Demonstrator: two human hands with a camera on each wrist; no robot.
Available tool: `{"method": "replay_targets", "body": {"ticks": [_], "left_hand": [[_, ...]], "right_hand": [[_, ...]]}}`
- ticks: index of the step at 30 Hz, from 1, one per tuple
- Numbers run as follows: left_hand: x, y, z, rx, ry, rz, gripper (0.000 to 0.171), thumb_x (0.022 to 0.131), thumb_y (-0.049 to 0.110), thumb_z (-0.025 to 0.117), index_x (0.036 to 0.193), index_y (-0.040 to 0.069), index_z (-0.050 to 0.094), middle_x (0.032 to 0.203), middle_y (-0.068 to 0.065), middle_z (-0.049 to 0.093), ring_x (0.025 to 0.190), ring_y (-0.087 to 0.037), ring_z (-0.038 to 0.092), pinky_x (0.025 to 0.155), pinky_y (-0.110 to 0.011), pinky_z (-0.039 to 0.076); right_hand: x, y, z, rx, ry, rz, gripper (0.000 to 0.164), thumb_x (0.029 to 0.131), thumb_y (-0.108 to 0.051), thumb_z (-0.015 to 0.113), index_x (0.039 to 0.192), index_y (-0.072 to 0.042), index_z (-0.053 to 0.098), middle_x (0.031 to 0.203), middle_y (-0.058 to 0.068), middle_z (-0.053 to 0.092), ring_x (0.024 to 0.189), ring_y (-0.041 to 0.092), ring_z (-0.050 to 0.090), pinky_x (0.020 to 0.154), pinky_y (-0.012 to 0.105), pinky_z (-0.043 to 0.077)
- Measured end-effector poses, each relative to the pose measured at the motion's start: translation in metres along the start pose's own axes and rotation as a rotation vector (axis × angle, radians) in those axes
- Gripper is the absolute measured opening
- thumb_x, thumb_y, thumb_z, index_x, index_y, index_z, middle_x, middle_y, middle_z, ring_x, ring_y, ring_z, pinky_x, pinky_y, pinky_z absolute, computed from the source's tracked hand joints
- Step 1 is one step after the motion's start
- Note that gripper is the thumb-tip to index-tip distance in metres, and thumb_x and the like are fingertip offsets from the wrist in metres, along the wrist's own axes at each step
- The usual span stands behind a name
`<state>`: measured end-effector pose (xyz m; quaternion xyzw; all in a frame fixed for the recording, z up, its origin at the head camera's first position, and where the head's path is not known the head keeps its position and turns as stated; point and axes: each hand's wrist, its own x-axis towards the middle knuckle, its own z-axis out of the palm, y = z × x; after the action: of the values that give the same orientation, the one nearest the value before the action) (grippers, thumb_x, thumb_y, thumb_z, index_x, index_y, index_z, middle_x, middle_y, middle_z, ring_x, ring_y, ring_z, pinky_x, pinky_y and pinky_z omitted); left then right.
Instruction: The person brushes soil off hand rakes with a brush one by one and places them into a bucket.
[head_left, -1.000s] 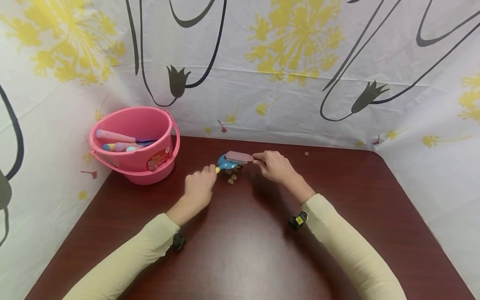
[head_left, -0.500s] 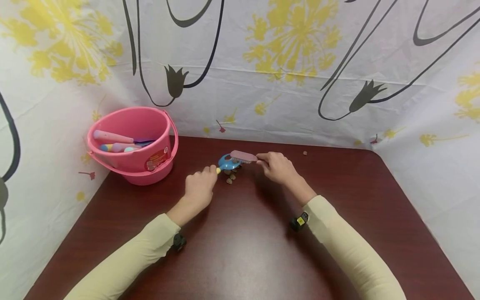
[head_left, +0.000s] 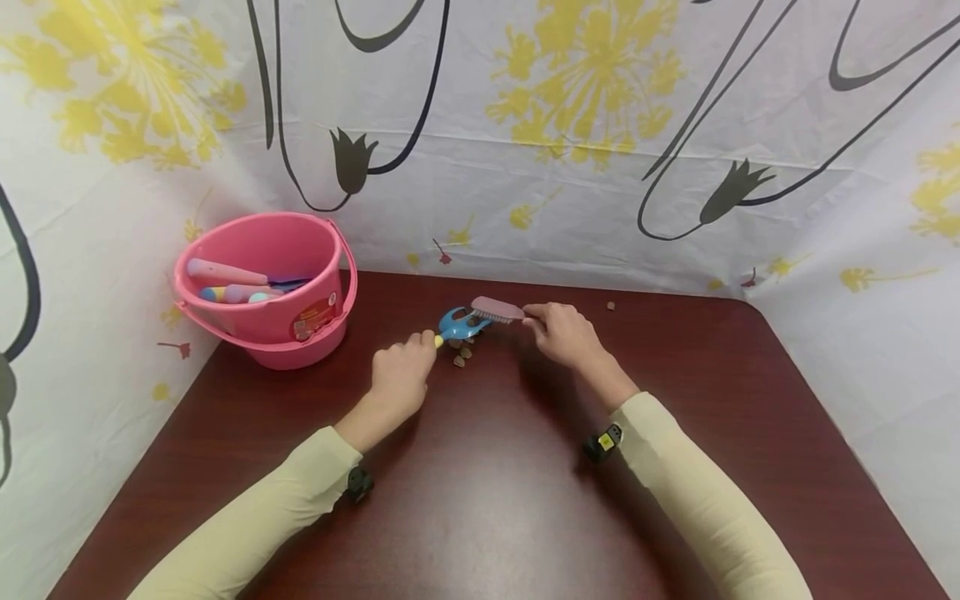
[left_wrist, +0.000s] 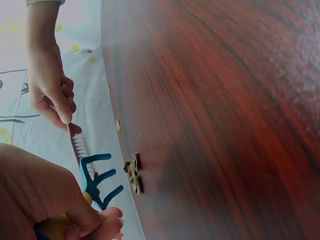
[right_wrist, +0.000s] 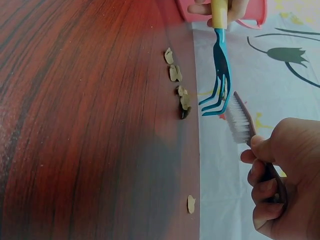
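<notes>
My left hand (head_left: 400,375) grips the yellow handle of a blue hand rake (head_left: 455,325), its curved tines pointing down in the right wrist view. My right hand (head_left: 564,335) holds a pink scrub brush (head_left: 498,309) by its handle. The brush's white bristles (right_wrist: 239,121) face the rake's tines and overlap them in the head view. A small brownish bit (right_wrist: 225,93) shows among the tines. Below the rake, several flat tan shell-like pieces (left_wrist: 134,175) lie on the table, partly hidden by it in the head view.
A pink bucket (head_left: 300,254) stands at the back left of the dark red table (head_left: 480,483), with pastel-handled tools (head_left: 227,272) inside. One more small tan piece (head_left: 611,306) lies near the back edge on the right. A patterned white cloth (head_left: 525,242) hangs behind.
My right hand has drawn the brush to the right, from over the rake's head toward its tine tips. My left hand and the rake have hardly moved.
</notes>
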<state>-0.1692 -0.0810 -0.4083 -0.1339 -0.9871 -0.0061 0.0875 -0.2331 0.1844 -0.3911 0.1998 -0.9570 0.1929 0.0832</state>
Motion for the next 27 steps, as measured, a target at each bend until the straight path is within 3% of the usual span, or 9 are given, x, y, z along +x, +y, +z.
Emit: {"method": "replay_targets", "body": {"ticks": [6, 9, 14, 19, 27], "left_hand": [[0.0, 0.0, 0.001, -0.001, 0.017, 0.003, 0.04, 0.08, 0.011, 0.084, 0.106, 0.002, 0.055, 0.083, -0.01, 0.057, 0.063, -0.027, 0.062, 0.051, -0.042, 0.052], [0.0, 0.0, 0.001, -0.002, 0.02, 0.007, 0.039, 0.08, 0.01, 0.083, 0.106, 0.002, 0.055, 0.083, -0.01, 0.057, 0.063, -0.027, 0.062, 0.051, -0.042, 0.052], [0.0, 0.0, 0.001, 0.002, 0.023, 0.011, 0.039, 0.081, 0.009, 0.082, 0.109, 0.001, 0.056, 0.086, -0.011, 0.059, 0.063, -0.026, 0.061, 0.051, -0.041, 0.052], [0.001, 0.001, 0.0, 0.004, 0.037, 0.027, 0.038, 0.081, 0.008, 0.081, 0.108, 0.001, 0.056, 0.086, -0.011, 0.06, 0.063, -0.026, 0.062, 0.05, -0.041, 0.052], [0.002, 0.0, -0.005, -0.009, -0.016, 0.0, 0.041, 0.082, 0.011, 0.083, 0.113, 0.003, 0.057, 0.092, -0.011, 0.062, 0.066, -0.027, 0.062, 0.053, -0.042, 0.052]], "right_hand": [[0.001, 0.001, -0.002, 0.032, 0.04, 0.002, 0.028, 0.102, -0.02, 0.062, 0.126, -0.006, 0.07, 0.115, 0.013, 0.071, 0.094, 0.031, 0.068, 0.068, 0.053, 0.053], [0.002, -0.002, -0.003, 0.074, 0.049, -0.014, 0.028, 0.102, -0.019, 0.063, 0.126, -0.005, 0.07, 0.114, 0.014, 0.071, 0.089, 0.03, 0.067, 0.07, 0.051, 0.052], [0.005, -0.016, -0.004, 0.135, -0.015, -0.088, 0.03, 0.103, -0.017, 0.062, 0.128, -0.002, 0.069, 0.114, 0.012, 0.072, 0.079, 0.023, 0.062, 0.07, 0.044, 0.049], [0.008, -0.027, -0.003, 0.045, -0.045, -0.151, 0.025, 0.101, -0.018, 0.064, 0.122, -0.006, 0.072, 0.109, 0.008, 0.072, 0.08, 0.021, 0.062, 0.067, 0.043, 0.051], [0.005, -0.021, -0.005, -0.06, -0.005, -0.094, 0.023, 0.1, -0.018, 0.065, 0.12, -0.01, 0.074, 0.102, 0.008, 0.071, 0.073, 0.024, 0.061, 0.054, 0.043, 0.049]]}}
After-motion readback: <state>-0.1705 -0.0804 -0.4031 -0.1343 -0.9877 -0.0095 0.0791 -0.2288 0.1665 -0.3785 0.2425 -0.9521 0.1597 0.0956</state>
